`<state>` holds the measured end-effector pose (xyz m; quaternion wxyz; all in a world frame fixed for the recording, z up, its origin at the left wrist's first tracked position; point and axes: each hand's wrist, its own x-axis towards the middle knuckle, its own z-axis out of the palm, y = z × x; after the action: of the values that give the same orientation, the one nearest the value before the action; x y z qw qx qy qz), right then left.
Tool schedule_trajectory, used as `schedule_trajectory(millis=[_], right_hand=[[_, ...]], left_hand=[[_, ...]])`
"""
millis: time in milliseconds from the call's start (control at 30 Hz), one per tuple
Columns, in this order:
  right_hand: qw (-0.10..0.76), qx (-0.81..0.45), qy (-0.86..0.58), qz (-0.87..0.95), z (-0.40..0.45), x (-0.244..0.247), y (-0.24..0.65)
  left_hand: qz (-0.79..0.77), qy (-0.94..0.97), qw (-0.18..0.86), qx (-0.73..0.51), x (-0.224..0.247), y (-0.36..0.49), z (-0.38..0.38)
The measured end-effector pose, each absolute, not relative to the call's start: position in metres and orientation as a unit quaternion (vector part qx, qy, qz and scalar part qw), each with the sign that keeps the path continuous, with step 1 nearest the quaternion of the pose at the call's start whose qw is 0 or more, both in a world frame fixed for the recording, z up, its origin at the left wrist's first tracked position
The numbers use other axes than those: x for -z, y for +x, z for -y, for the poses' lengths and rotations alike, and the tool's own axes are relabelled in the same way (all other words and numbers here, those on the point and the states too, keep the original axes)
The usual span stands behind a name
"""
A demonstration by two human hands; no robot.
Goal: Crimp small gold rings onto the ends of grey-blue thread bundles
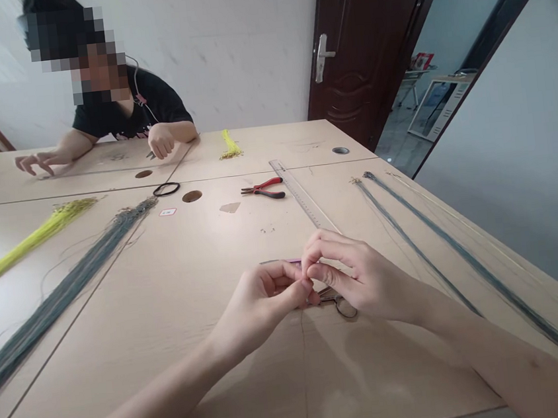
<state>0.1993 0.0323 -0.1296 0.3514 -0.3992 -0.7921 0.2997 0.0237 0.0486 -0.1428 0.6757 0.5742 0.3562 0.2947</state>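
My left hand (pixel 266 300) and my right hand (pixel 360 270) meet fingertip to fingertip above the table, both pinched closed. A thin thread (pixel 303 359) trails from below my left fingers toward the table's front edge. Whatever my right fingertips pinch is too small and covered to make out. Just under my hands lies a pair of scissors (pixel 345 308), mostly hidden, with one handle loop showing. A purple-edged item (pixel 293 261) peeks out behind my fingers. Beyond them a clear ruler (pixel 297 194) lies at a slant, with red-and-black pliers (pixel 264 188) beside it.
Blue-grey cord bundles (pixel 77 277) (pixel 463 256) stretch along both sides. Yellow cords (pixel 28 245) lie at left, and a smaller yellow bunch (pixel 228 146) farther back. A black band (pixel 166 189) rests near a table hole (pixel 192 196). Across the table sits another person (pixel 134 111), hands on the tabletop.
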Motion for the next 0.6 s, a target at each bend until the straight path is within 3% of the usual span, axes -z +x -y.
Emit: schedule_trajectory(millis=[200,600], right_hand=[[0.352,-0.223,-0.464,0.782,-0.042,0.140,0.204],[0.175,-0.069,-0.476,0.859,-0.056,0.178,0.190]], left_hand=[[-0.378,0.586,0.645,-0.312,0.142,0.023,-0.048],[-0.320,0.548,0.657,-0.408,0.144,0.018,-0.045]])
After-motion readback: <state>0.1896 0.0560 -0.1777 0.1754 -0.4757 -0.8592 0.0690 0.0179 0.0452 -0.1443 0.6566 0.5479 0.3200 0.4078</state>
